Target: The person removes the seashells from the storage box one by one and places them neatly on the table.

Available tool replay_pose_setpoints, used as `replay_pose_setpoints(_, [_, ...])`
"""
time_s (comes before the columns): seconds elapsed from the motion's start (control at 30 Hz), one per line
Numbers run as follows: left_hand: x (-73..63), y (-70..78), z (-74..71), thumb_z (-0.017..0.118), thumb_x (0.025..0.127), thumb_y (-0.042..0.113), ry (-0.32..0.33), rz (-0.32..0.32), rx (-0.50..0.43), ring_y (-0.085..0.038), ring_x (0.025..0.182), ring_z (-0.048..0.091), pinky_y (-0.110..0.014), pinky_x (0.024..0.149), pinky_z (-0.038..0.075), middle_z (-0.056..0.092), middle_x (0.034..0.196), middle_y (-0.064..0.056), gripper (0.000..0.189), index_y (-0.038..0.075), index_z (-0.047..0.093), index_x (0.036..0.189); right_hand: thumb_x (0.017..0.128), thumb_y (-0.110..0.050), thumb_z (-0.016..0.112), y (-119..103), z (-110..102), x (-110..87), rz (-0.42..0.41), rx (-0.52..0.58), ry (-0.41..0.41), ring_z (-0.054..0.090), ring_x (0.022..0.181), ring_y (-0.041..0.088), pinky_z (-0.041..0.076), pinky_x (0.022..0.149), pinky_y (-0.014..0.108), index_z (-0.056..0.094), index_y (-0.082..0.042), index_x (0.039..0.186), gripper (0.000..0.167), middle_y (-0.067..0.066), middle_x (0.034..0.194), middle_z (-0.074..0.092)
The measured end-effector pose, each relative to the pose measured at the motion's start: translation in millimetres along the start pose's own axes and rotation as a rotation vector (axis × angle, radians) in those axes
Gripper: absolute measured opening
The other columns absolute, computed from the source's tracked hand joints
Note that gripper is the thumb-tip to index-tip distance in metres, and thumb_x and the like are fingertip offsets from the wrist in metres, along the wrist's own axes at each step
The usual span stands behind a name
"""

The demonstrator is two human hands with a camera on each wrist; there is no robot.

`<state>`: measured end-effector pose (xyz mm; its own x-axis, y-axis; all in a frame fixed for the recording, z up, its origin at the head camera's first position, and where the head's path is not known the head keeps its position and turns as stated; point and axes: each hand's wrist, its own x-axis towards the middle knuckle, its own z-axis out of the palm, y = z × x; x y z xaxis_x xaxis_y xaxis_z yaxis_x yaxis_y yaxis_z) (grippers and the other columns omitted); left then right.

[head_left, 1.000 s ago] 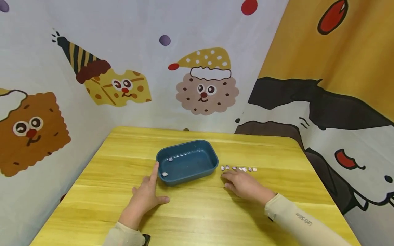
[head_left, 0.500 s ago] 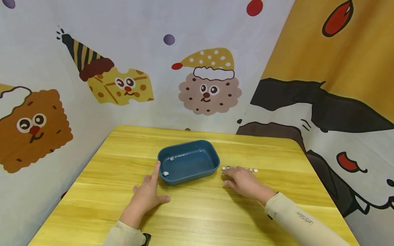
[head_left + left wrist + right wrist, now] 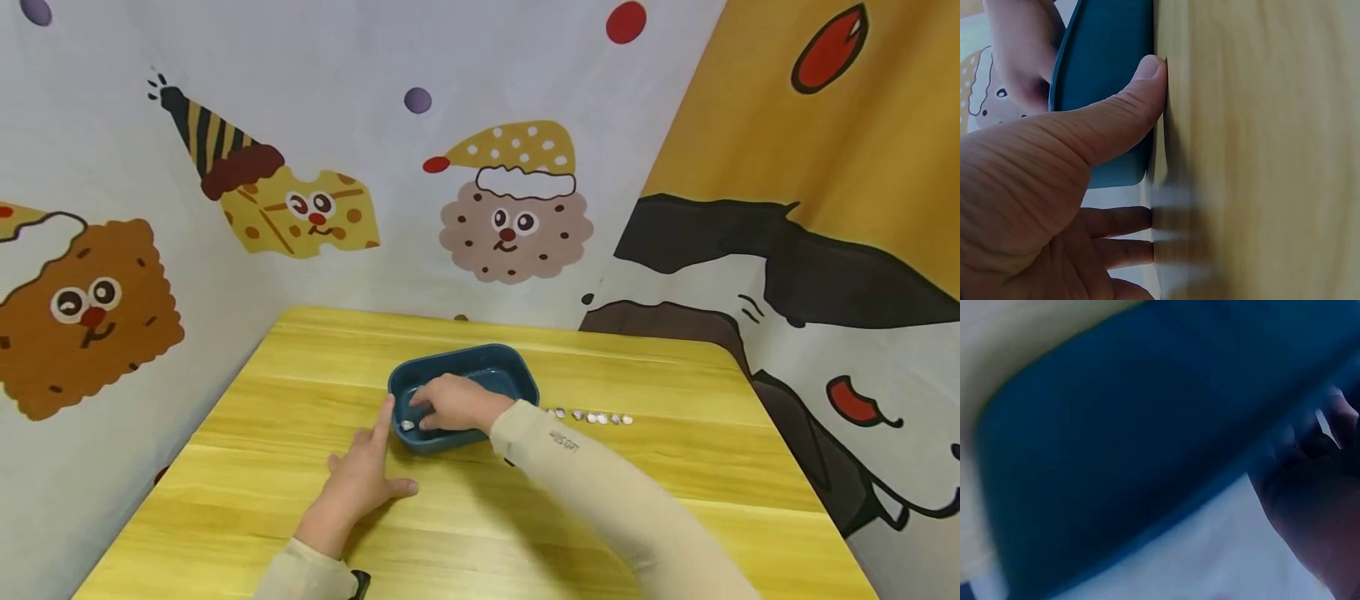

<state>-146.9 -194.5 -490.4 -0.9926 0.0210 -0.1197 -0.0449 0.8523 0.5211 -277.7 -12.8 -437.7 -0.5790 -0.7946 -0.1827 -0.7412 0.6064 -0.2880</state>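
Observation:
A dark blue rectangular tub (image 3: 480, 353) stands on the wooden table. My left hand (image 3: 358, 479) lies at its near left corner, index finger straight against the wall and thumb spread out. In the left wrist view, the thumb (image 3: 1129, 103) overlaps the tub's side. My right hand (image 3: 459, 403) reaches down inside the tub, fingers bent, thumb and index fingertip a little apart; I cannot tell whether it holds anything. Beside the thumb, a small white shell-like piece (image 3: 407, 426) rests on the tub floor. The right wrist view is dark and blurred, with the tub (image 3: 1116, 437) filling much of it.
Several small white and purple shell-like pieces (image 3: 602, 419) lie in a row on the table (image 3: 660, 483), right of the tub. The right forearm (image 3: 600, 475) crosses over the tabletop and hides the row's left end partly. A cartoon-printed cloth (image 3: 337, 100) hangs behind the table.
My right hand has moved left from the row of small pieces into the tub, covering the farther piece there. My left hand stays at the tub's corner. The head view has shifted slightly.

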Motion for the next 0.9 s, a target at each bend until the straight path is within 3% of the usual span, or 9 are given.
replay_pose_setpoints(0.17, [0.3,4.8,0.8,0.097,0.077,0.046,0.008,0.011,-0.013,-0.052,0.131,0.062,-0.095,0.102,0.027,0.05,0.153,-0.039,0.144,0.027,-0.009,0.173,0.1,-0.028,0.078,-10,21,26.8,0.004,-0.116,0.017,0.066,0.077,0.005,0.055,0.073,0.021,0.082,-0.025,0.098,0.006,-0.01,0.088,0.077])
replay_pose_setpoints(0.27, [-0.3,4.3,1.0,0.097,0.077,0.045,0.016,0.007,-0.013,-0.051,0.132,0.062,-0.095,0.102,0.027,0.051,0.153,-0.038,0.144,0.027,-0.008,0.173,0.101,-0.023,0.077,-11,25,30.2,0.011,-0.115,0.051,0.058,0.066,0.004,0.05,0.066,0.02,0.08,-0.026,0.084,0.018,-0.012,0.075,0.071])
replay_pose_setpoints(0.43, [-1.2,3.1,1.1,0.098,0.076,0.045,0.016,0.007,-0.019,-0.05,0.127,0.065,-0.095,0.101,0.028,0.051,0.151,-0.038,0.144,0.028,-0.006,0.174,0.1,-0.021,0.077,-7,26,28.2,-0.006,-0.099,0.07,0.049,0.058,0.002,0.043,0.061,0.017,0.072,-0.023,0.073,0.028,-0.012,0.062,0.059])
replay_pose_setpoints(0.57, [-1.6,2.2,1.0,0.098,0.075,0.045,0.018,0.003,-0.018,-0.05,0.128,0.064,-0.095,0.101,0.029,0.052,0.149,-0.039,0.143,0.027,-0.005,0.174,0.098,-0.023,0.081,1,26,26.7,0.018,-0.061,0.1,0.052,0.062,0.003,0.044,0.063,0.016,0.068,-0.02,0.077,0.025,-0.01,0.068,0.06])
replay_pose_setpoints(0.73, [-1.7,1.8,0.6,0.098,0.075,0.047,0.01,-0.008,-0.013,-0.051,0.132,0.062,-0.095,0.102,0.028,0.051,0.151,-0.039,0.144,0.027,-0.005,0.174,0.09,-0.029,0.088,11,28,24.8,0.054,-0.008,0.113,0.065,0.076,0.0,0.054,0.072,0.016,0.081,-0.02,0.094,0.012,-0.011,0.089,0.077])
replay_pose_setpoints(0.9, [-0.6,1.1,0.8,0.097,0.075,0.047,0.001,-0.019,-0.003,-0.051,0.133,0.061,-0.095,0.103,0.027,0.051,0.152,-0.038,0.144,0.028,-0.006,0.174,0.089,-0.034,0.088,20,30,23.3,0.056,-0.019,0.128,0.066,0.071,-0.001,0.056,0.07,0.017,0.087,-0.023,0.087,0.011,-0.013,0.083,0.08])
